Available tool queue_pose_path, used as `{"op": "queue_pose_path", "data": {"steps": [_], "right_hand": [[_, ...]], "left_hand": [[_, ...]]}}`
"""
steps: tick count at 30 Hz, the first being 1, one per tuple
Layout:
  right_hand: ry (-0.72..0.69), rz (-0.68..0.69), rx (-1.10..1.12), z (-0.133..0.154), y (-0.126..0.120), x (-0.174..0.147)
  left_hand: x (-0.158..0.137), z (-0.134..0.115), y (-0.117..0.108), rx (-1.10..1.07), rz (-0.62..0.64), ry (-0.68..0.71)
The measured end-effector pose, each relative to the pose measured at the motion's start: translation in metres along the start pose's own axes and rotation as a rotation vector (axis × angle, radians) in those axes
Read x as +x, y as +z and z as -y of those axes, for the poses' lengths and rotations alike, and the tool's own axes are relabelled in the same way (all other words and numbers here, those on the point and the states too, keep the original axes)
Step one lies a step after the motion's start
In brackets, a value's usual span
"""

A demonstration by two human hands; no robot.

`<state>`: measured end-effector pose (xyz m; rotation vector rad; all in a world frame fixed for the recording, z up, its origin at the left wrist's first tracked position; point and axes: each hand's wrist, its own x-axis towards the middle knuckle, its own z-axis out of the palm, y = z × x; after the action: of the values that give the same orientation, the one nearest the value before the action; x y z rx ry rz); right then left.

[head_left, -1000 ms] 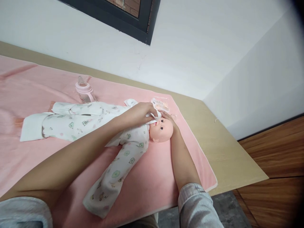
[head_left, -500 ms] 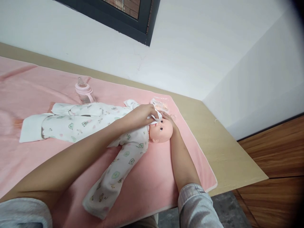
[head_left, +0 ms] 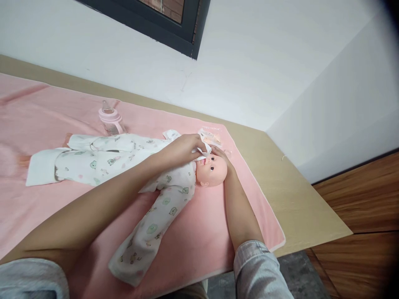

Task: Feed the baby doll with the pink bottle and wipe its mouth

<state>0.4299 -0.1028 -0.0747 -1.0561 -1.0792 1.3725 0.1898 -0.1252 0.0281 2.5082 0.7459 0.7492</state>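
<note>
A baby doll [head_left: 212, 173] lies on its back in a white sleepsuit [head_left: 124, 160] printed with small animals, its head to the right. My left hand [head_left: 188, 146] is closed on a white cloth [head_left: 205, 150] at the doll's cheek, beside the mouth. Whether the cloth is loose or part of the clothing cannot be made out. Cupped around the crown and far side of the head is my right hand [head_left: 223, 155], its fingertips by the cloth. One long sleeve [head_left: 156, 224] stretches toward me; my left forearm covers part of the doll's body.
A pink baby bottle [head_left: 111, 120] stands beyond the doll's legs. Past the head lie a small clear packet [head_left: 210, 137] and a small clear item [head_left: 229, 152]. A pink mat [head_left: 199, 232] covers much of the wooden table [head_left: 268, 166], which meets a white wall [head_left: 237, 83].
My left hand and the cloth have shifted slightly away from me, showing more of the doll's mouth. My right hand stays around the head.
</note>
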Motion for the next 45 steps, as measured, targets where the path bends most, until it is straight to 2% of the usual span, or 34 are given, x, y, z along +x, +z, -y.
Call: {"op": "queue_pose_path", "data": {"steps": [8, 21, 33, 38, 45], "right_hand": [[0.034, -0.028, 0.025, 0.001, -0.001, 0.003], [0.035, -0.022, 0.012, 0.002, -0.002, 0.002], [-0.009, -0.048, -0.007, -0.005, -0.005, 0.008], [-0.011, -0.051, 0.001, -0.006, -0.005, 0.007], [0.018, -0.034, 0.01, -0.002, -0.003, 0.003]], "left_hand": [[-0.002, 0.001, -0.019, -0.015, 0.129, -0.003], [0.0, 0.0, -0.008, -0.035, 0.177, -0.008], [-0.001, 0.006, -0.01, -0.053, 0.133, -0.03], [0.0, 0.01, -0.01, 0.014, 0.057, -0.012], [0.0, 0.009, -0.005, -0.012, 0.041, -0.047]]}}
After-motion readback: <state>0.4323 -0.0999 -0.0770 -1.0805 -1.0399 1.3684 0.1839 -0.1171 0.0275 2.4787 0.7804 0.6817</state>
